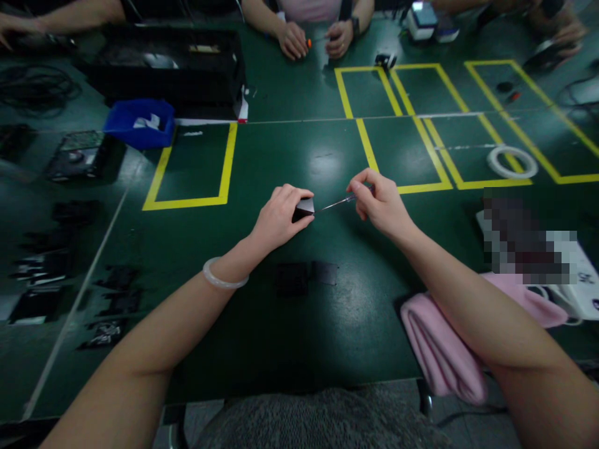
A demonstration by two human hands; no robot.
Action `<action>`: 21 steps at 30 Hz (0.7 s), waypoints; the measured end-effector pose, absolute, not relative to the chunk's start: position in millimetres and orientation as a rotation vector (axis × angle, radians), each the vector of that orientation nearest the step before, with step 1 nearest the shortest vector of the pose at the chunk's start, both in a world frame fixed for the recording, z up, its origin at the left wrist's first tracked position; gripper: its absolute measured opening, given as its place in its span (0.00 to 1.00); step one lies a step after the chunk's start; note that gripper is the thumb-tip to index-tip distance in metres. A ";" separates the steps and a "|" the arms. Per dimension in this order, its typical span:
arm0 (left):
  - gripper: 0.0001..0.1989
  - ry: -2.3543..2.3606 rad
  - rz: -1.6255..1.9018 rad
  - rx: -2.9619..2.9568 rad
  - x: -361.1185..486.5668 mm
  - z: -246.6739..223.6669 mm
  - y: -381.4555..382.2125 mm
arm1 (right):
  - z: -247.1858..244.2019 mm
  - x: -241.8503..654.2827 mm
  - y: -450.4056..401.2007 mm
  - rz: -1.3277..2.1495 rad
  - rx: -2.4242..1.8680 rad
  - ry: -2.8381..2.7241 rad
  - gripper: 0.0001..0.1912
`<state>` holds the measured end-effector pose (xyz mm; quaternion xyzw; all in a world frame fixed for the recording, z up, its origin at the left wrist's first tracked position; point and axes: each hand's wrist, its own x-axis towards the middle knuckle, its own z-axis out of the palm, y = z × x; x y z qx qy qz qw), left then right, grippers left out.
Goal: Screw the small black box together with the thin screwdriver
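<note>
Near the middle of the green table (322, 324), my left hand (281, 215) is wrapped round a small dark box-like part (304, 208). My right hand (377, 202) pinches a thin screwdriver (339, 202), whose tip points left and reaches the right edge of the part. Whether the tip touches it is too small to tell. Closer to me lie a square black piece (292, 278) and a flatter dark piece (324, 273), side by side.
A blue bin (139, 123) stands at the upper left before a large black crate (168, 72). Black parts (116, 302) lie at left. At right are a tape roll (512, 162) and pink cloth (444, 343). Across the table, a person's hands (316, 40) hold a tool.
</note>
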<state>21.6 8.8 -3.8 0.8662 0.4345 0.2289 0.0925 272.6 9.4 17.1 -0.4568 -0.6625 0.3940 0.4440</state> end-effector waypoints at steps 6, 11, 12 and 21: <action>0.19 1.275 0.703 2.589 21.0 -5.3 9.1 | 17.5 271.6 8.9 0.995 -1.085 -1.605 0.08; 0.18 1.281 0.694 2.592 20.8 -4.2 8.6 | 19.5 271.8 8.7 0.970 -1.123 -1.660 0.10; 0.19 1.282 0.694 2.593 20.8 -4.1 8.5 | 19.2 271.8 8.6 0.976 -1.107 -1.651 0.09; 0.18 1.298 0.668 2.569 21.6 -2.4 7.7 | 21.4 272.2 7.7 0.979 -1.166 -1.660 0.13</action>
